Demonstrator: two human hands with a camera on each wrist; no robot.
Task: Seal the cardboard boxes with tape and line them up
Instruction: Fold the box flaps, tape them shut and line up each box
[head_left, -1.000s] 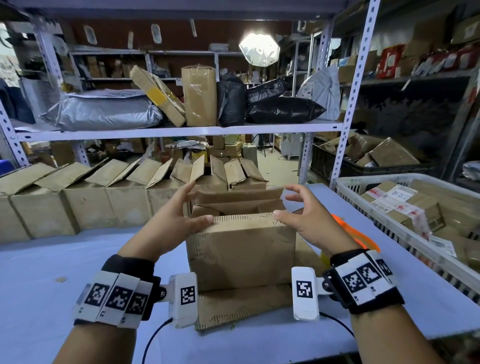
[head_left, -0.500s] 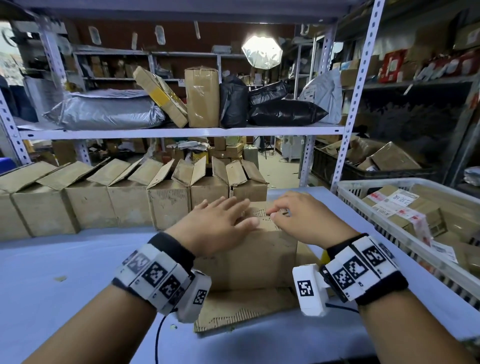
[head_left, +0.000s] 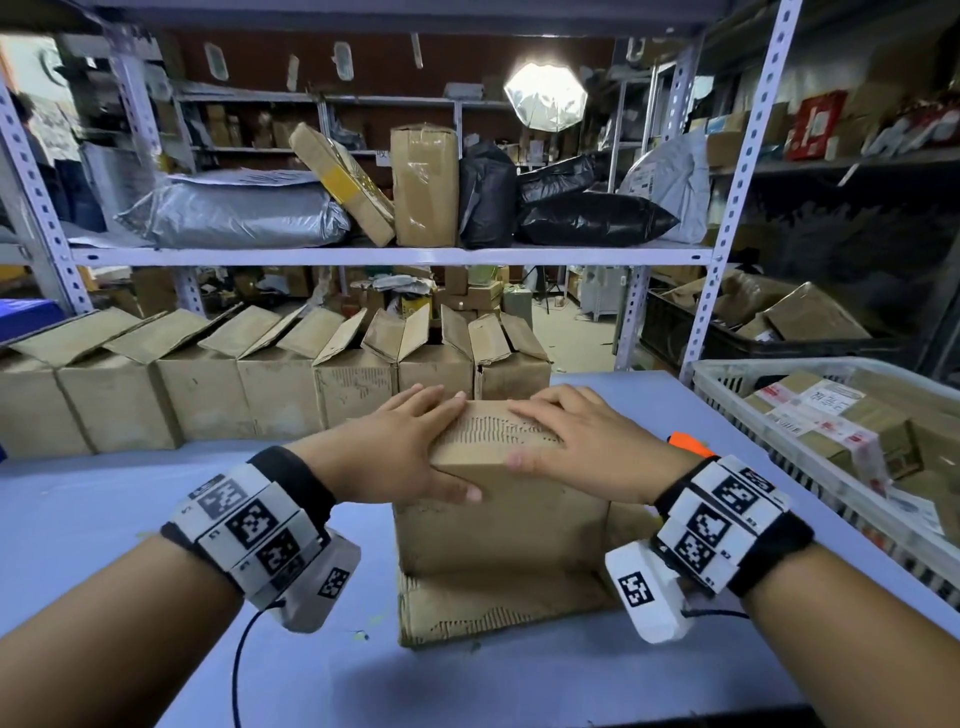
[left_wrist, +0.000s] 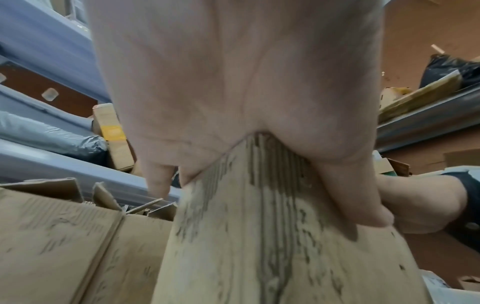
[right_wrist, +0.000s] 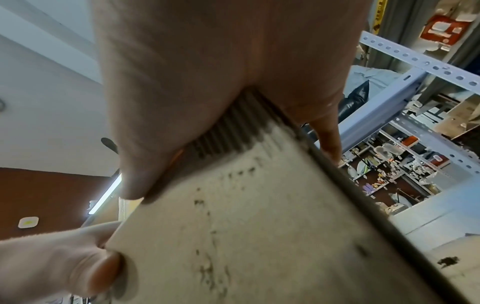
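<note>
On the blue worktop (head_left: 467, 686) the worn brown cardboard box (head_left: 498, 519) stands on a flat cardboard sheet (head_left: 467, 608). The left hand (head_left: 400, 447) and the right hand (head_left: 582, 441) press flat on its closed top flaps, fingers straight, thumbs over the near edge. The flaps' seam probably runs left to right under the palms. An orange object (head_left: 688, 442), maybe the tape tool, lies just beside the right hand, so this hand is nearer. Behind stands the row of open boxes (head_left: 291, 384).

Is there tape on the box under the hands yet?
No: both hands press flat on the box's bare cardboard top.
</note>
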